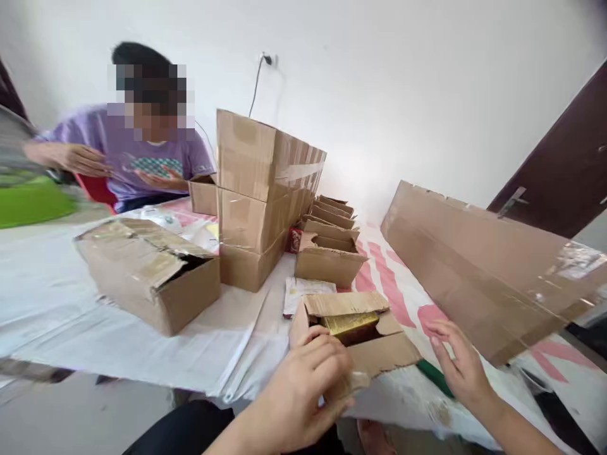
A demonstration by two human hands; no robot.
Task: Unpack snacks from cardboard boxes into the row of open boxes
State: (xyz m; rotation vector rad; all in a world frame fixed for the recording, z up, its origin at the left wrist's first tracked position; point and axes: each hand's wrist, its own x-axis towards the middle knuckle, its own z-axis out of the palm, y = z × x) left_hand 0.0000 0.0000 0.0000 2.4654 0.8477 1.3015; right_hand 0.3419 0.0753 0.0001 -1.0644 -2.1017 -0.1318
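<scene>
My left hand (310, 382) grips the near left corner of a small cardboard box (341, 303), fingers curled over its edge and thumb low on its front. The box's flaps stand partly open. Inside lies a gold-topped package (353, 325), partly covered by the flaps. To the right of the box, my right hand (459, 366) is held above the table with fingers apart and nothing in them. Beneath it, a dark green object (434, 377) lies on the cloth, partly hidden. Just behind the box is a flat white packet (308, 292).
Closed cartons (249, 221) are stacked in the middle, beside a row of open boxes (329, 253). A worn carton (147, 272) sits at left, and a large cardboard piece (484, 265) stands at right. Across the table sits a person (142, 145) in a purple shirt.
</scene>
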